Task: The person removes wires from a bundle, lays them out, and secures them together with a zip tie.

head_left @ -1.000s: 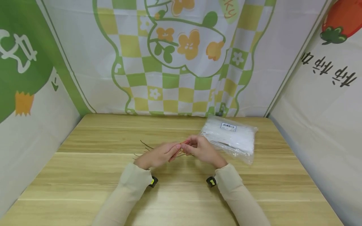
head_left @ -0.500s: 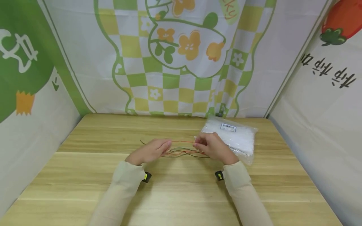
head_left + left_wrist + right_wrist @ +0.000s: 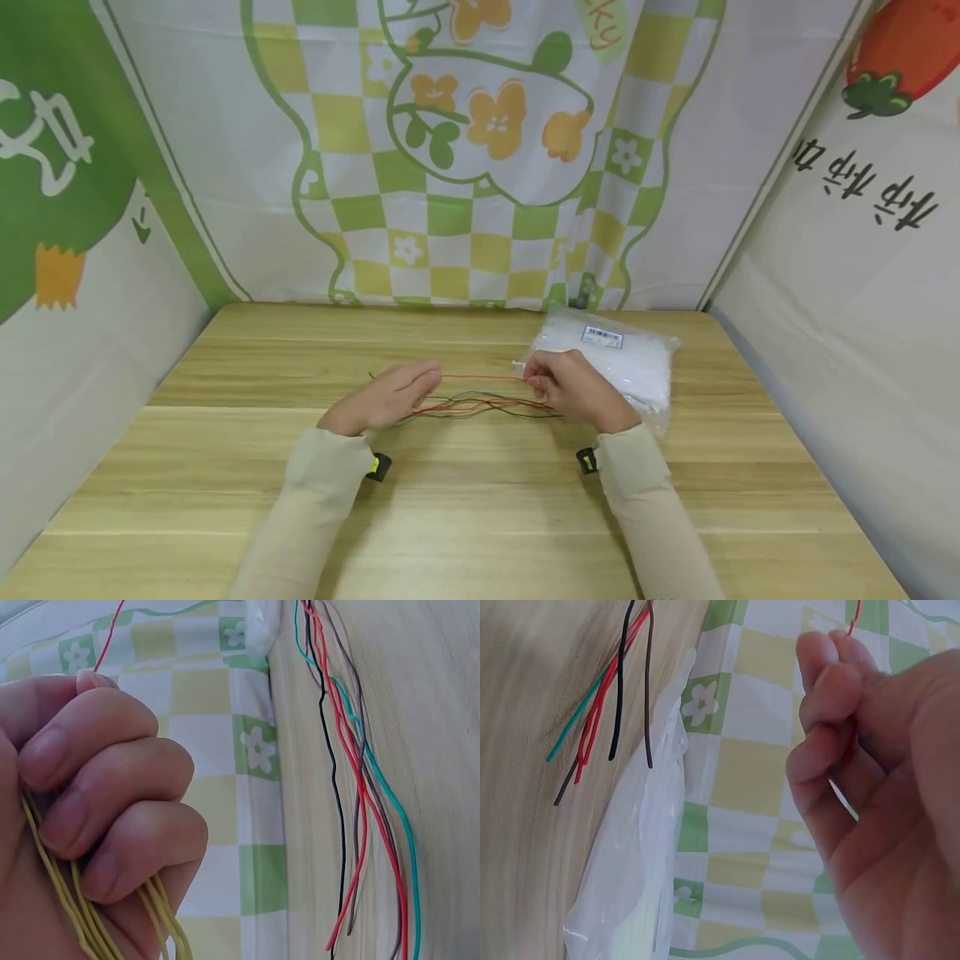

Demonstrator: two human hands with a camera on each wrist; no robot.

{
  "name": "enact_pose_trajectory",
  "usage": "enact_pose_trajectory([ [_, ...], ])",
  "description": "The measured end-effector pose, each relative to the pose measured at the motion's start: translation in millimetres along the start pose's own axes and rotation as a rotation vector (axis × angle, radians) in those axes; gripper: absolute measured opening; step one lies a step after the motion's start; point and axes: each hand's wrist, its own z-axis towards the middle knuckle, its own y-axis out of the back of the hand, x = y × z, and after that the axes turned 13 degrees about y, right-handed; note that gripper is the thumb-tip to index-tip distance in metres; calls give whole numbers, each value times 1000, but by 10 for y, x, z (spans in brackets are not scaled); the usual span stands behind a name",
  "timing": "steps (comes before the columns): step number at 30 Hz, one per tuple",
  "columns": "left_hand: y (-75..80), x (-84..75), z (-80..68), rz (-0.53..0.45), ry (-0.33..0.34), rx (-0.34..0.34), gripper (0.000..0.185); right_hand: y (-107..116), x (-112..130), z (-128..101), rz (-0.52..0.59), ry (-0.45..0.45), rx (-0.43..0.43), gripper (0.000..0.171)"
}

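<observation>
A thin red wire point(image 3: 483, 377) runs nearly straight between the two hands, above the table. My left hand point(image 3: 384, 400) pinches one end with thumb and forefinger, and its other fingers curl round several yellow wires point(image 3: 54, 881) in the palm. At the other end my right hand point(image 3: 577, 390) pinches the red wire between thumb and fingertips; a short tail of it shows inside the curled fingers in the right wrist view. Below the hands lies a loose bundle of red, black, brown and green wires point(image 3: 487, 406), its ends partly hidden under the hands in the head view.
A clear plastic bag point(image 3: 641, 367) with white contents and a barcode label lies at the back right, just behind my right hand. The wooden table point(image 3: 480, 517) ends at a patterned curtain point(image 3: 450, 275), with printed cloth walls on both sides.
My hands, close together one second ago, have moved apart to left and right. The red wire now spans the gap between them, and the loose bundle has come into view below.
</observation>
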Motion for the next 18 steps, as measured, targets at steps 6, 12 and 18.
enact_pose_trajectory([
  [6, 66, -10, -52, -24, -24, -26, 34, 10, -45, -33, -10, 0, -35, 15],
  [12, 132, 69, -84, 41, -18, -85, 31, 19, -76, -58, 6, 1, -47, 18],
  [18, 165, 103, -71, 162, -17, -108, 30, 40, -87, -71, -8, 18, -78, 19],
])
